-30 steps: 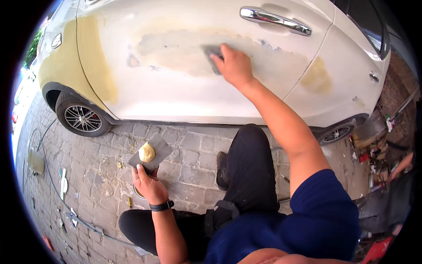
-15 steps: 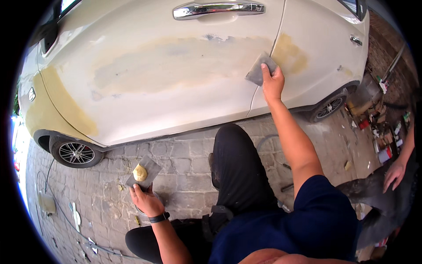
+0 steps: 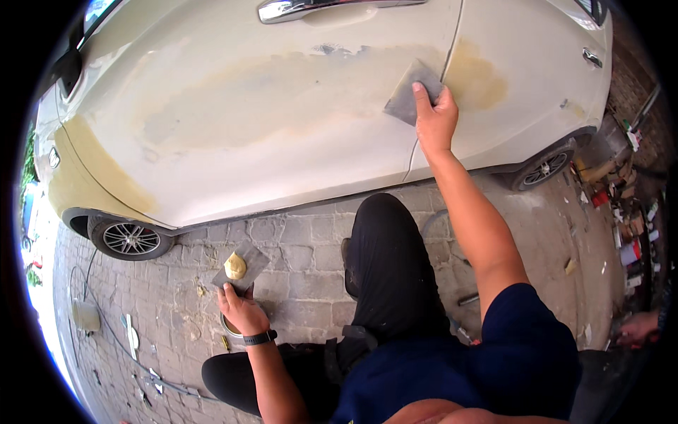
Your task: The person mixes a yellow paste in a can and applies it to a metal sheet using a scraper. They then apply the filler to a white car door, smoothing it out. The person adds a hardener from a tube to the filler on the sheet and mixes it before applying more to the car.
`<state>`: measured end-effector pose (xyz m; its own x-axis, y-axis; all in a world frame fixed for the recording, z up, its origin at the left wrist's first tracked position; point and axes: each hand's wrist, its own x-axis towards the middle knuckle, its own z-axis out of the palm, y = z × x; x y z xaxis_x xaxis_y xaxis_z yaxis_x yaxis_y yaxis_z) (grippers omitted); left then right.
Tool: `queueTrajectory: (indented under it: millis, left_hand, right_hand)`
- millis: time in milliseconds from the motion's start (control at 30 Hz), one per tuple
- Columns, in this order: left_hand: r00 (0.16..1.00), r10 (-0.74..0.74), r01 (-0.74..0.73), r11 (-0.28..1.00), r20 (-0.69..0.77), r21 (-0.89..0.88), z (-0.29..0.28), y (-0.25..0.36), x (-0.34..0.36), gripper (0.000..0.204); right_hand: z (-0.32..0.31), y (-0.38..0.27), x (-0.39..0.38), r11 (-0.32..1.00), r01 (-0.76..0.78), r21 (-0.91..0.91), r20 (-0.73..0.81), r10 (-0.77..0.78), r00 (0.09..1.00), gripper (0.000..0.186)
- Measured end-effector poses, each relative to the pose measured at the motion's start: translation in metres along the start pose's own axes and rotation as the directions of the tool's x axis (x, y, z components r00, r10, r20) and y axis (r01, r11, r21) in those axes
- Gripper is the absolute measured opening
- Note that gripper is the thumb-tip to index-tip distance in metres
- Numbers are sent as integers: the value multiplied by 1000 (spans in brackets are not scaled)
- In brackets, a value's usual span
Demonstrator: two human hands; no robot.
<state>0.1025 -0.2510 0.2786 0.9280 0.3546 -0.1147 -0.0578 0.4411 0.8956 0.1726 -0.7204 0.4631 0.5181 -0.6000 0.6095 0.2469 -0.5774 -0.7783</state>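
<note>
My right hand (image 3: 436, 116) grips a thin grey putty spreader (image 3: 404, 97), thumb across its face. The spreader lies at the cream-white car door (image 3: 311, 173), just left of the seam between the doors; whether its edge presses on the panel I cannot tell. A broad, smeared patch of yellowish filler (image 3: 240, 92) covers the door's middle. Lower left, away from the car, my left hand (image 3: 242, 311) pinches a second flat grey spreader (image 3: 254, 259) by its near edge. A mound of yellow putty (image 3: 234, 266) sits on top of it. An open round tin (image 3: 230, 325) is partly hidden behind that hand.
More filler (image 3: 477, 75) marks the rear door, and some (image 3: 106, 166) the front fender. A bucket (image 3: 86, 315) and a hose (image 3: 127, 369) lie on the paving at left. Clutter (image 3: 632, 244) lines the right side, where another person's blurred hand (image 3: 639, 328) shows.
The right spreader has shifted slightly left, away from the door seam. My left hand still holds its putty. At right, the other person's hand and leg have moved lower and back.
</note>
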Motion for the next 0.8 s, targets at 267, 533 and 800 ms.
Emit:
queueTrajectory:
  millis: [267, 533, 800]
  left_hand:
    - [998, 25, -21, 997, 63, -68, 5, -9, 3, 27]
    - [998, 62, -63, 986, -13, -154, 11, 21, 6, 21]
    - [996, 8, -34, 957, -91, -287, -16, 42, 10, 23]
  right_hand:
    - [93, -22, -89, 800, 584, -137, 813, -245, 528, 25]
    - [160, -19, -142, 807, -538, 244, 858, 79, 507, 22]
    - [182, -18, -170, 737, -631, 243, 888, 94, 451, 23]
